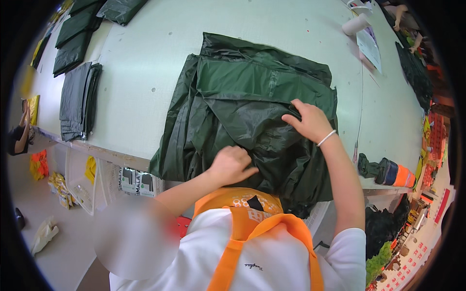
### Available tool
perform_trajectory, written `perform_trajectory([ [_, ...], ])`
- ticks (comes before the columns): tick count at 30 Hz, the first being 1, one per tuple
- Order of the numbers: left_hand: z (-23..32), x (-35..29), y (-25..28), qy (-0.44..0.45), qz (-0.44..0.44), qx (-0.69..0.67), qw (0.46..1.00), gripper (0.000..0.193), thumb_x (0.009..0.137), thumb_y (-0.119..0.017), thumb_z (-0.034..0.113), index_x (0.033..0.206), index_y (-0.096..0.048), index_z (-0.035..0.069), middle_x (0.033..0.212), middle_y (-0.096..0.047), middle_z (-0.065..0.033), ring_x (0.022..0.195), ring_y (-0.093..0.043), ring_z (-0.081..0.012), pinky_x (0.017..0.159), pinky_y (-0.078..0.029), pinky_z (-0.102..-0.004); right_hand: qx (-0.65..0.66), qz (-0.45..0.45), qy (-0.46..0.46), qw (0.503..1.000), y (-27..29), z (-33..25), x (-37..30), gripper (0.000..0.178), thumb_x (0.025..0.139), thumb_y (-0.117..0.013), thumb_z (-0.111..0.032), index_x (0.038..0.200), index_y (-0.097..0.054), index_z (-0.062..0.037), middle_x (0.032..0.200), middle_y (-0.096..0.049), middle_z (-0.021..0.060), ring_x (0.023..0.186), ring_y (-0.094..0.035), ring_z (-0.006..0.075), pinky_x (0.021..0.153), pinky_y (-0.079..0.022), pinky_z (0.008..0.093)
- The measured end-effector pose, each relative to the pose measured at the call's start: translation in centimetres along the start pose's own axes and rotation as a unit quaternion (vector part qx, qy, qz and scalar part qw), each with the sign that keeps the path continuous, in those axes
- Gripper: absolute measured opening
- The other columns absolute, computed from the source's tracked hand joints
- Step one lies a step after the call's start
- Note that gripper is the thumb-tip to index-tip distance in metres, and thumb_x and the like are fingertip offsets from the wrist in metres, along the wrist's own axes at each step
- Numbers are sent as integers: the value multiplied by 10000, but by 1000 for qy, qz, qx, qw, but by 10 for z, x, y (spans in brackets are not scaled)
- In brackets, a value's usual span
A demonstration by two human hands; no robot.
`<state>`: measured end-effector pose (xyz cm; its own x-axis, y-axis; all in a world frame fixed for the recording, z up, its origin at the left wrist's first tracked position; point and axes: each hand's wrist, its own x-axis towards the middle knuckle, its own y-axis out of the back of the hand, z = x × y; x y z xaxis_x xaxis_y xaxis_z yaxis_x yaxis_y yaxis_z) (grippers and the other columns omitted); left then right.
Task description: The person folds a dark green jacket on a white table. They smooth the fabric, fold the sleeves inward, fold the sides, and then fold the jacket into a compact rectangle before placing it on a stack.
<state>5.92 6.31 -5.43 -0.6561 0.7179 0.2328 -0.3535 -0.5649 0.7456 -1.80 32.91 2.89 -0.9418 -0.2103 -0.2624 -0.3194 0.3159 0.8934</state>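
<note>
A large dark green sheet of shiny, thin waterproof fabric lies partly folded in layers in front of me. Its near part hangs over the table edge against my orange apron. My left hand rests on the near part, its fingers curled into the crumpled cloth and the thumb pointing right. Higher up, at the right end of a folded flap, my right hand touches the fabric with thumb and forefinger apart. The fingertips of the left hand are partly hidden.
On the pale table, a stack of folded dark pieces lies left, with more folded bundles beyond. A white roll and papers are far right. A rolled orange-and-dark bundle sits at the right edge. Other people work at both sides.
</note>
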Motion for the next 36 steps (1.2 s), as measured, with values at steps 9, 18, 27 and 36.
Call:
perform_trajectory([
  [9, -89, 66, 71, 276, 151, 57, 948, 494, 782, -684, 172, 1245, -522, 120, 1223, -538, -79, 784, -615, -277, 671, -498, -354, 224, 322, -73, 917, -54, 101, -56, 281, 899, -559, -153, 1168, -581, -77, 1150, -592, 126, 984, -553, 286, 842, -450, 351],
  [18, -113, 73, 84, 244, 136, 50, 959, 188, 753, -705, 96, 911, -621, 38, 1084, -529, -101, 818, -599, -241, 714, -487, -338, 190, 256, 30, 947, -26, 139, -59, 109, 874, -578, -134, 899, -606, -31, 889, -636, 92, 853, -589, 276, 800, -446, 342],
  [27, -126, 62, 71, 107, 132, 243, 955, 277, 733, -682, 105, 986, -577, 66, 1041, -555, -86, 976, -545, -279, 798, -448, -371, 218, 241, 27, 945, -39, 149, -54, 65, 825, -615, -19, 879, -582, -7, 1004, -626, 114, 963, -595, 275, 833, -469, 333],
  [36, -142, 87, 62, 158, 291, 190, 924, 251, 800, -616, 56, 1049, -599, 73, 1058, -576, -63, 899, -583, -261, 754, -480, -347, 194, 170, 42, 965, -9, 130, -41, 84, 804, -640, -24, 848, -582, 16, 807, -584, 117, 732, -573, 258, 668, -457, 308],
])
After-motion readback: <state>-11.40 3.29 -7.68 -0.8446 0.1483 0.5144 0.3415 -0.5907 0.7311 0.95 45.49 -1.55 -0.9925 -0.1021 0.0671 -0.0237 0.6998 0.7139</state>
